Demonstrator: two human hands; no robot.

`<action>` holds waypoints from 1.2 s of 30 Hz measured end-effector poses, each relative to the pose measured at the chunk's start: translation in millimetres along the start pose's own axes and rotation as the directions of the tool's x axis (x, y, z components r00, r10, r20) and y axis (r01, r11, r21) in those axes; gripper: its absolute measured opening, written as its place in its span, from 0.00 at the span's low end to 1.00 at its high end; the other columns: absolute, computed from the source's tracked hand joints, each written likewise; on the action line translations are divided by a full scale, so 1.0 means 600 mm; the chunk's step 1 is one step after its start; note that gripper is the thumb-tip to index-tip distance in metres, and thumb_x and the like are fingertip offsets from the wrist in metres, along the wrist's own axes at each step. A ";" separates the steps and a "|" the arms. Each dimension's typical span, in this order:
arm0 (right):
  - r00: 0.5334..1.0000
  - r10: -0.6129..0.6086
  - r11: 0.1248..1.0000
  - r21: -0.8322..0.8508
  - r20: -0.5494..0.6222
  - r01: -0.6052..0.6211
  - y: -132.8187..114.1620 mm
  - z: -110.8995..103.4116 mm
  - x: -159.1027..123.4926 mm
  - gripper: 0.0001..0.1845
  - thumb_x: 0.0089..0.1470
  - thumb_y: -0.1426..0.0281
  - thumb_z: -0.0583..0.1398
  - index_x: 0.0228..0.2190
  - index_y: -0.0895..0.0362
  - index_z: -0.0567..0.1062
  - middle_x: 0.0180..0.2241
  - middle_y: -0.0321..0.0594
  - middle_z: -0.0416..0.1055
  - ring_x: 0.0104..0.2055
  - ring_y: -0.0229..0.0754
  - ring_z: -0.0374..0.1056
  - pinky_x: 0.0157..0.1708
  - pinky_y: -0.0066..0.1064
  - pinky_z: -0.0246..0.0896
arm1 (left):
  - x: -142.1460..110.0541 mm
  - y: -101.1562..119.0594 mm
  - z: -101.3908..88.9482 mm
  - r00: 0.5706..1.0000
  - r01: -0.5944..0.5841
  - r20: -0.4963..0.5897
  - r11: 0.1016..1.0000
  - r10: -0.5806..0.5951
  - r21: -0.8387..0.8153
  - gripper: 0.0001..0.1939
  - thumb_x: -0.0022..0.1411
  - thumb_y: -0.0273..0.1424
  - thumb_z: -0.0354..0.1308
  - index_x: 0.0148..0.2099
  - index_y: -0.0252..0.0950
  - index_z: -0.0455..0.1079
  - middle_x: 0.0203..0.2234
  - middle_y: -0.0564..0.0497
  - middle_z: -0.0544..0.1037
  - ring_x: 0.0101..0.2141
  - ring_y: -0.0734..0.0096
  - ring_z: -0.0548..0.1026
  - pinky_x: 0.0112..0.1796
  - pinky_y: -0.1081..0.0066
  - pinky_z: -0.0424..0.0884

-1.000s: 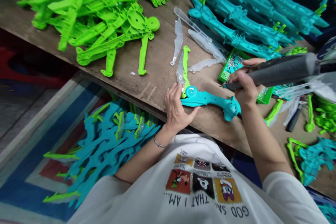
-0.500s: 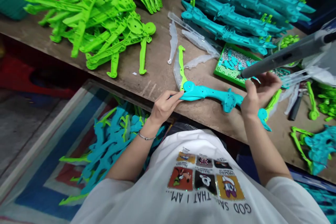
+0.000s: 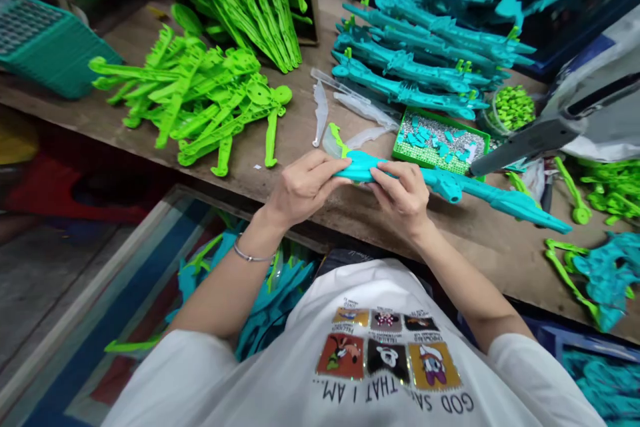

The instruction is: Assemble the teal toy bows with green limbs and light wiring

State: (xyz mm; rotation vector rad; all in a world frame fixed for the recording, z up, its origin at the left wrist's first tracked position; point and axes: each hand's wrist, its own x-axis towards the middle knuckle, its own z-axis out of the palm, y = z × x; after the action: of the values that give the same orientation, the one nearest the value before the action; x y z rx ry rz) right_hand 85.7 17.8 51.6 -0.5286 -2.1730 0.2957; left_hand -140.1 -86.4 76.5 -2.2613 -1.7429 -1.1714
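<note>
A long teal plastic toy bow (image 3: 493, 195) is held level just over the front of the workbench. Its left end is pinched by my left hand (image 3: 300, 188), thumb and fingers closed on it. Close beside, my right hand (image 3: 403, 199) grips the same left half with bent fingers. A lime green arm (image 3: 336, 137) with a clear piece behind it sticks up past the left end. The bow's right half reaches freely to a pointed tip. A grey power screwdriver (image 3: 530, 140) hangs above it, touched by neither hand.
Behind stands a green tray (image 3: 407, 159) of screws and small teal pieces. Lime arms (image 3: 200, 93) are heaped at left, teal shells (image 3: 400, 70) stacked at the back. Clear strips (image 3: 320, 113) lie between. A tub (image 3: 513, 110) holds small lime parts. Finished-looking teal pieces (image 3: 265, 320) fill a bin below.
The bow has been turned over, now showing its smooth side. My right hand, open near the screwdriver before, has come left and closed on the bow. The view has shifted slightly.
</note>
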 end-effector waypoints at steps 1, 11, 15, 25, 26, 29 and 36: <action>1.000 -0.012 1.000 -0.003 -0.028 0.012 0.001 0.001 0.004 0.14 0.61 0.69 0.65 0.48 0.46 0.80 0.47 0.43 0.81 0.49 0.50 0.75 0.50 0.48 0.72 | 0.007 -0.002 -0.002 1.000 0.010 0.005 1.000 -0.010 0.004 0.18 0.73 0.39 0.58 0.57 0.35 0.77 0.40 0.45 0.81 0.40 0.66 0.79 0.44 0.69 0.76; 0.998 -0.027 0.999 -0.047 -0.056 0.024 -0.024 -0.010 0.022 0.16 0.64 0.70 0.63 0.53 0.51 0.76 0.51 0.46 0.80 0.54 0.49 0.75 0.54 0.45 0.71 | 0.046 -0.023 -0.020 0.999 -0.044 0.012 0.999 0.044 -0.023 0.17 0.71 0.40 0.60 0.54 0.35 0.79 0.39 0.46 0.83 0.37 0.68 0.79 0.41 0.70 0.75; 0.999 -0.046 0.984 -0.171 -0.025 0.041 -0.019 -0.109 -0.017 0.15 0.61 0.69 0.65 0.50 0.47 0.76 0.48 0.42 0.81 0.50 0.48 0.78 0.51 0.45 0.72 | 0.047 -0.039 -0.022 0.999 -0.037 -0.036 0.998 0.036 -0.045 0.16 0.68 0.42 0.65 0.54 0.41 0.79 0.40 0.50 0.84 0.36 0.70 0.79 0.39 0.71 0.75; 0.938 0.333 0.688 -0.705 0.094 -0.174 0.088 -0.353 -0.110 0.22 0.59 0.63 0.66 0.54 0.52 0.74 0.55 0.47 0.78 0.57 0.56 0.72 0.62 0.53 0.57 | 0.035 -0.041 -0.022 0.994 0.105 -0.012 0.993 -0.106 -0.062 0.22 0.61 0.44 0.68 0.58 0.60 0.78 0.42 0.56 0.85 0.35 0.64 0.79 0.38 0.64 0.73; 0.938 0.327 0.697 -0.699 0.116 -0.156 0.095 -0.357 -0.114 0.21 0.60 0.65 0.65 0.54 0.51 0.74 0.54 0.45 0.79 0.56 0.54 0.73 0.63 0.52 0.55 | 0.033 -0.042 -0.023 0.993 0.120 -0.007 0.991 -0.120 -0.062 0.22 0.61 0.43 0.69 0.58 0.60 0.78 0.42 0.56 0.85 0.35 0.63 0.79 0.38 0.63 0.73; 0.953 0.274 0.755 -0.643 0.131 -0.129 0.112 -0.359 -0.126 0.19 0.62 0.66 0.65 0.54 0.50 0.75 0.53 0.43 0.81 0.52 0.49 0.76 0.60 0.46 0.60 | 0.029 -0.043 -0.027 0.989 0.149 0.003 0.988 -0.149 -0.039 0.22 0.62 0.42 0.68 0.59 0.62 0.77 0.42 0.57 0.84 0.35 0.64 0.78 0.38 0.63 0.72; 0.976 0.216 0.806 -0.572 0.040 -0.155 0.133 -0.350 -0.144 0.14 0.59 0.67 0.68 0.47 0.45 0.81 0.49 0.38 0.84 0.50 0.48 0.78 0.50 0.43 0.65 | 0.030 -0.045 -0.035 0.984 0.179 0.022 0.983 -0.179 -0.025 0.24 0.62 0.40 0.68 0.59 0.68 0.74 0.42 0.61 0.83 0.35 0.65 0.77 0.38 0.62 0.72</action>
State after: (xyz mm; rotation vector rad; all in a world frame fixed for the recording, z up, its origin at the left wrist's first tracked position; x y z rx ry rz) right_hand 321.0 52.7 87.6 -1.0863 -2.3036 -0.2467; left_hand -172.5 -71.8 91.4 -2.1749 -1.9853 -1.2135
